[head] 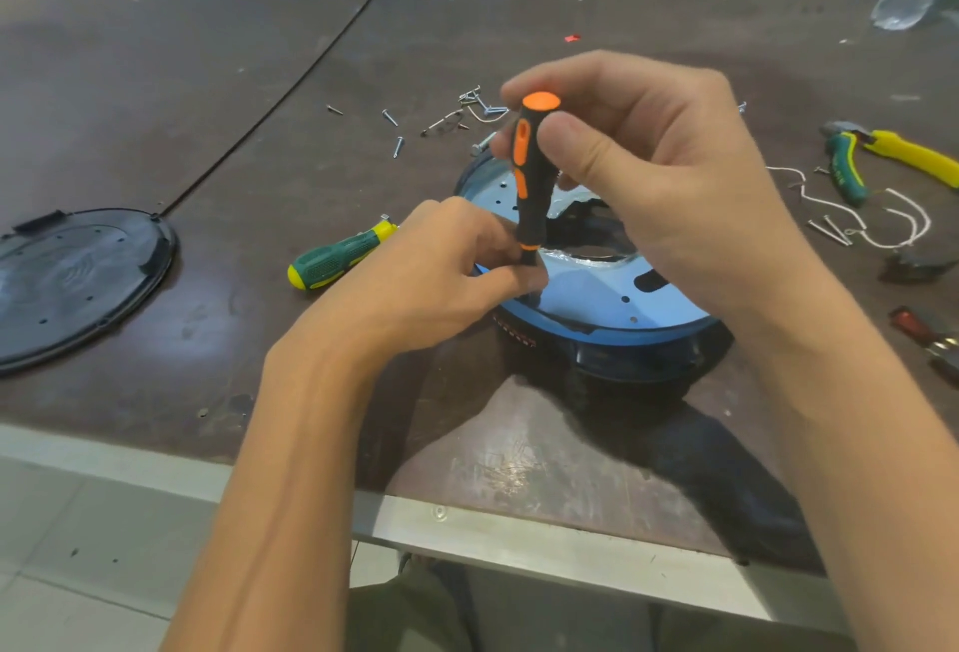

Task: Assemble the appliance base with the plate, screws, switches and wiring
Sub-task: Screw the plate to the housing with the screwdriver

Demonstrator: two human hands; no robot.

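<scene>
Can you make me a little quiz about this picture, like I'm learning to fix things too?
1. True or false: the orange-and-black screwdriver lies flat on the table.
2. Pick one: which hand grips that screwdriver's handle? A) the left B) the right C) neither
3. Fill the gap: small loose ___ are scattered on the table beyond the blue plate.

Key
1. False: it stands upright on the blue plate.
2. B: the right hand grips the handle, while the left hand pinches low down near the tip.
3. screws
</scene>
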